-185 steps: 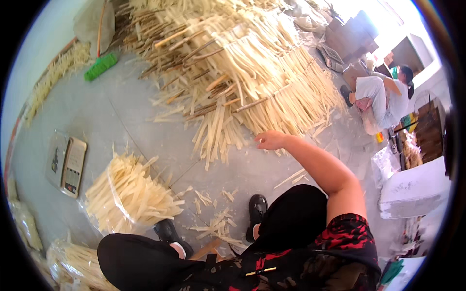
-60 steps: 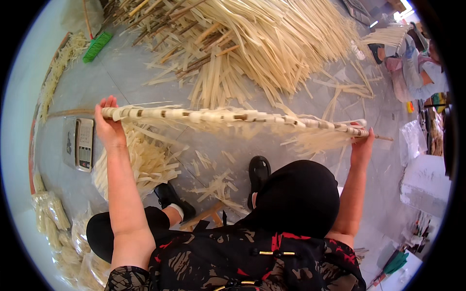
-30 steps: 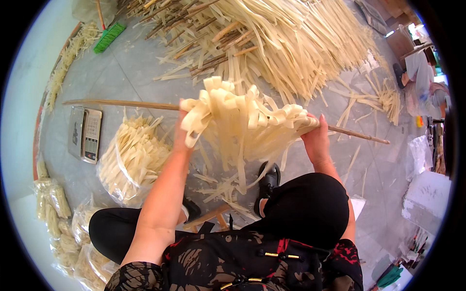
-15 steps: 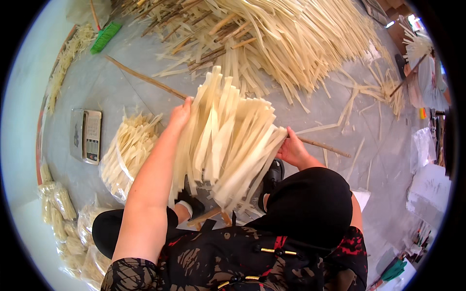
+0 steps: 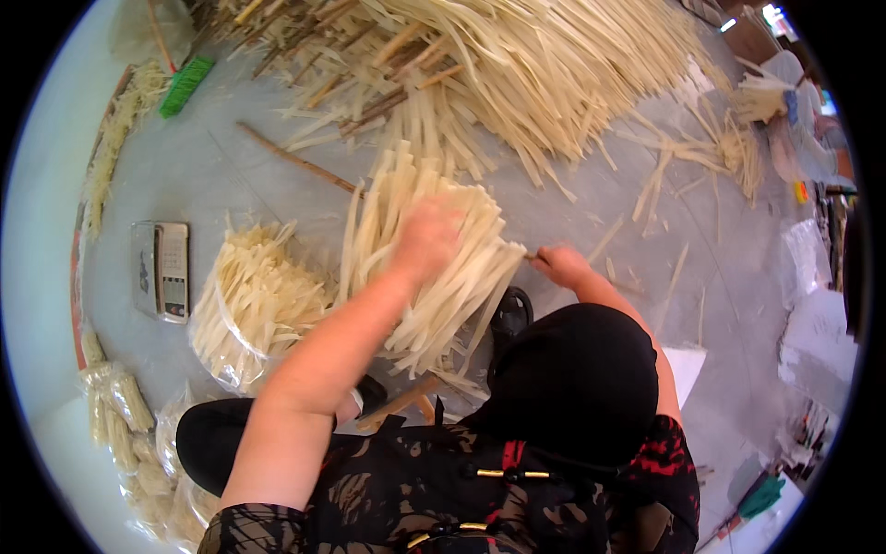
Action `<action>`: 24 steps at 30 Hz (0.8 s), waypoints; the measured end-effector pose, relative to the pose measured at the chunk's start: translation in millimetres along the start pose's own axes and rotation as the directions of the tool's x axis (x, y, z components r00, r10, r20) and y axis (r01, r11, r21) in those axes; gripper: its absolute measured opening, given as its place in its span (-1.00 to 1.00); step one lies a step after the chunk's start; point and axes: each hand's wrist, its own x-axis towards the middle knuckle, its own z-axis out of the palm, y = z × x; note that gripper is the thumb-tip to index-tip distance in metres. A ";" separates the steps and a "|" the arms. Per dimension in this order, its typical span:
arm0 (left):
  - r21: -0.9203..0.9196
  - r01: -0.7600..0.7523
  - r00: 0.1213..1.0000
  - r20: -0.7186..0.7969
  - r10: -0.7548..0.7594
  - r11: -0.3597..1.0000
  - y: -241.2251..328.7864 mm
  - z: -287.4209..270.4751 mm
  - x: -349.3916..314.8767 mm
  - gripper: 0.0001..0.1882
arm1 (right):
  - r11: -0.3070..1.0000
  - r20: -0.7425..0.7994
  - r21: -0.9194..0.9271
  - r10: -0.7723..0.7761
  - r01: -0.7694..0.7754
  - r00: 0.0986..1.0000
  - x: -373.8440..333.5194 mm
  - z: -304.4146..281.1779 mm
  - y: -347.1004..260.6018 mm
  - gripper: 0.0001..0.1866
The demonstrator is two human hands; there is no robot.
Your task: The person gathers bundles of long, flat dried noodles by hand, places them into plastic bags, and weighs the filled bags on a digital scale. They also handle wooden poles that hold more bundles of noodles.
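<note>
Head view: right hand clamps slim brown wooden stick, best held steady; left hand, grip unclear, over pale flat strips.

Worn on the head, the left one of two wide fisheye cameras looks steeply down, over the black trousers to the floor, with the hands near and the large pile of pale strips farther away.
</note>
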 end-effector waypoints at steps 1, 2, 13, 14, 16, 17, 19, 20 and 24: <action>-0.059 -0.029 0.999 0.029 0.031 0.998 19.7 17.4 -4.7 -0.56 | 0.995 0.169 0.091 -0.053 0.038 0.984 6.8 -7.9 -9.8 -0.68; 0.053 -0.140 0.989 0.054 0.137 0.989 41.4 31.2 -9.5 -0.55 | 0.924 0.345 0.337 0.055 -0.178 0.937 3.6 -24.5 -30.5 -0.70; 0.362 -0.228 0.951 0.281 0.127 0.904 85.3 94.0 -0.4 -0.78 | 0.993 -0.147 -0.044 0.098 -0.106 0.984 -78.9 -62.8 -91.0 -0.69; 0.351 -0.252 0.953 0.252 0.169 0.902 91.7 98.6 3.2 -0.79 | 0.976 -0.169 -0.156 0.127 -0.154 0.977 -84.9 -57.9 -80.1 -0.67; 0.344 -0.281 0.951 0.228 0.210 0.896 100.2 104.3 5.4 -0.79 | 0.946 -0.273 -0.277 0.091 -0.169 0.958 -99.6 -48.2 -65.9 -0.66; 0.345 -0.289 0.949 0.228 0.219 0.893 104.5 105.7 6.3 -0.79 | 0.945 -0.354 -0.296 0.029 -0.141 0.935 -109.1 -45.2 -60.7 -0.67; 0.390 -0.260 0.953 0.250 0.170 0.884 104.1 106.6 5.6 -0.78 | 0.943 -0.483 -0.327 -0.104 -0.068 0.870 -122.1 -38.8 -53.9 -0.70; 0.434 -0.220 0.957 0.268 0.108 0.874 98.1 105.1 5.1 -0.78 | 0.943 -0.508 -0.330 -0.145 -0.036 0.849 -126.5 -35.4 -52.3 -0.71; 0.412 -0.271 0.933 0.335 0.131 0.870 99.4 90.4 14.6 -0.75 | 0.919 -0.498 -0.381 -0.110 -0.103 0.860 -162.3 -48.2 -37.7 -0.77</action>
